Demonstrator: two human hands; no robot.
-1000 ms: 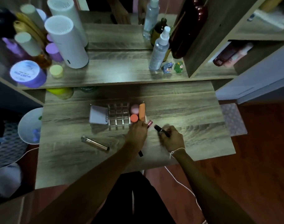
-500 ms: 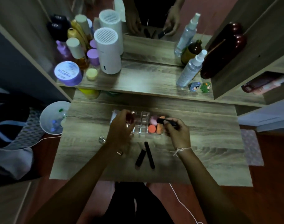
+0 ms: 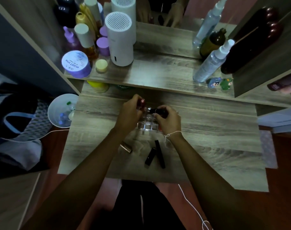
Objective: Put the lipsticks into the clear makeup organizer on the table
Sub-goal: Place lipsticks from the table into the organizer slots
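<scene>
Your left hand is curled around a dark red lipstick, gripping it by the body so its end pokes up just above the far left corner of the clear makeup organizer. Your right hand is closed on a black lipstick, held roughly level over the organizer's far right side; whether either tube touches a compartment cannot be told (your fingers cover that part). The organizer sits on the table between your two hands, its gridded cells showing in the gap between them.

Nearer you on the table lie three more tubes: a rose-gold lipstick just beside your left forearm, a short black lipstick and a long thin black tube, the last two close together and angled apart. On the shelf behind stand a white cylinder, a purple jar and a spray bottle.
</scene>
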